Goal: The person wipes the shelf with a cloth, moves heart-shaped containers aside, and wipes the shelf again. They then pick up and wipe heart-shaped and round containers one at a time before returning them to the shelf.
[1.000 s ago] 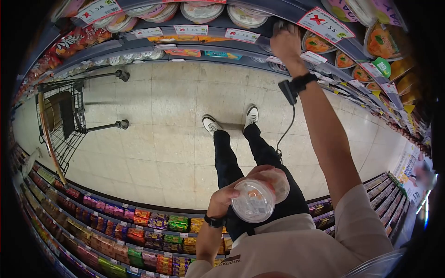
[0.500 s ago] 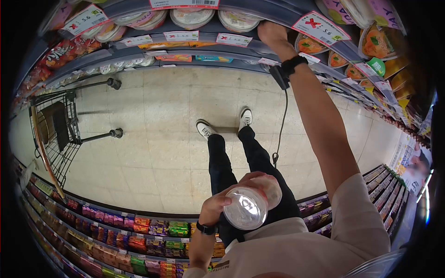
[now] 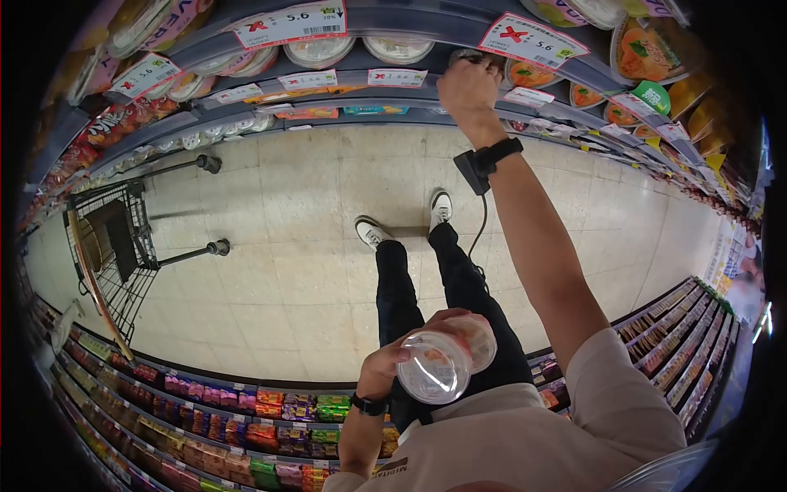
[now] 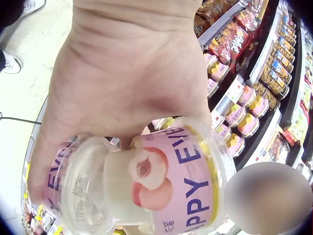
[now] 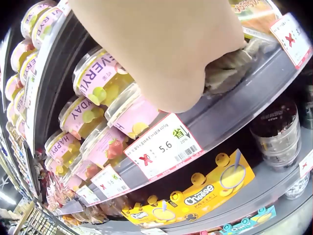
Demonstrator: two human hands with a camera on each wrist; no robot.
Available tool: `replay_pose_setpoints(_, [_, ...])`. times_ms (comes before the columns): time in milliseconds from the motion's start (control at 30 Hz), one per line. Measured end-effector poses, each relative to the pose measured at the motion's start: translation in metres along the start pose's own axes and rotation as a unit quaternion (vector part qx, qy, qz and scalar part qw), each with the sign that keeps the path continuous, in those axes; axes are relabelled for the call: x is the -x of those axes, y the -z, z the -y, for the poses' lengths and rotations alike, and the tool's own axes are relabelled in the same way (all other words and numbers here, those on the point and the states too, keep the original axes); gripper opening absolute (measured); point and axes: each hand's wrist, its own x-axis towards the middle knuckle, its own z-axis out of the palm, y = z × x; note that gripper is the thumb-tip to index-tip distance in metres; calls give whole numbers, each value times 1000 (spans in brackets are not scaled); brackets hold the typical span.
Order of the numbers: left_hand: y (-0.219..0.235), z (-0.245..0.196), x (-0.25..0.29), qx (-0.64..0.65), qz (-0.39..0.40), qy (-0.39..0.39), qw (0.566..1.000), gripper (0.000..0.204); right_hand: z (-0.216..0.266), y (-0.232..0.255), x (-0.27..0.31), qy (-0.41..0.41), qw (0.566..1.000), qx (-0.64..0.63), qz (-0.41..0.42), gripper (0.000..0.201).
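My left hand [image 3: 385, 361] holds two clear-lidded fruit cups in front of the body. The nearer fruit cup [image 3: 434, 367] shows a round transparent lid; the other fruit cup [image 3: 474, 340] sits beside it. In the left wrist view, one pink label [image 4: 171, 181] carries peach pictures and the letters "APPY EV", and fingers wrap the second cup at left. My right hand [image 3: 469, 92] is at the shelf edge, its fingers curled at a dark, round container [image 3: 475, 57]. In the right wrist view the palm hides the fingers, and a dark grey surface [image 5: 227, 73] shows beside it.
Rows of pink-labelled fruit cups [image 5: 105, 78] stand left of the right hand, above a price tag [image 5: 164, 147]. Yellow cheese snack boxes [image 5: 195, 193] lie on the shelf below. A shopping cart [image 3: 111, 246] stands at left; packaged snacks [image 3: 270, 402] line shelves behind the person.
My right hand reached deeper into the shelf, then drew back, the dark container showing at its fingers. The left hand keeps holding the two cups. The head view has shifted slightly.
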Motion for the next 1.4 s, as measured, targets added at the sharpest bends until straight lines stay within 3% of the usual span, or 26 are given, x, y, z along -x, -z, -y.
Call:
replay_pose_setpoints(33, [19,12,3,-2,-3,1,1000,93,-1,-10,-5,-2,1000,-3,0,44])
replay_pose_setpoints(100, [65,39,11,128,-21,-28,991,90,-4,-41,-18,127,974,-36,-184,31])
replay_pose_setpoints(133, [73,39,15,125,-24,-28,991,90,-2,-34,-19,124,974,-40,-184,31])
replay_pose_setpoints(200, [78,39,21,125,-83,-18,989,99,-1,-26,-19,133,965,-201,-106,29])
replay_pose_setpoints(233, [76,37,19,83,-90,-47,991,103,-6,-29,-19,182,946,-220,-154,26])
replay_pose_setpoints(267, [71,37,20,81,-94,-45,991,103,-13,-29,-14,178,946,-223,-153,26])
replay_pose_setpoints(333, [34,26,23,10,-265,-105,958,104,-27,-26,3,265,891,-312,-197,25])
replay_pose_setpoints(400, [26,24,16,-5,-297,-130,946,105,-41,-23,15,266,889,-328,-178,28])
replay_pose_setpoints(500, [34,28,5,14,-261,-156,953,105,-64,-9,22,215,895,-374,-112,31])
replay_pose_setpoints(667, [10,14,-24,-14,-300,-222,928,105,-102,15,80,143,843,-515,-55,28])
replay_pose_setpoints(733, [13,1,-38,-31,-273,-237,932,105,-120,25,114,79,844,-530,18,24])
replay_pose_setpoints(800, [24,-8,-53,-27,-185,-282,941,101,-144,31,146,1,789,-593,162,24])
replay_pose_setpoints(867, [30,-25,-65,-28,-182,-310,933,100,-165,39,173,8,776,-580,249,24])
replay_pose_setpoints(933, [25,-40,-76,-31,-177,-339,923,99,-164,69,193,68,732,-631,247,22])
replay_pose_setpoints(1000, [5,-54,-84,-64,-209,-378,900,98,-163,101,202,119,728,-596,315,20])
replay_pose_setpoints(1067, [0,-65,-90,-73,-187,-384,901,95,-153,118,205,204,677,-626,330,19])
replay_pose_setpoints(1133, [-10,-73,-98,-83,-165,-388,903,93,-142,129,206,197,654,-617,390,23])
replay_pose_setpoints(1233, [-28,-82,-109,-135,-138,-342,920,95,-122,144,200,190,676,-585,406,39])
replay_pose_setpoints(1300, [-50,-83,-118,-170,-130,-356,910,96,-106,144,205,118,754,-598,247,55])
replay_pose_setpoints(1400, [-73,-82,-126,-206,-122,-360,902,105,-108,151,197,59,740,-597,305,65])
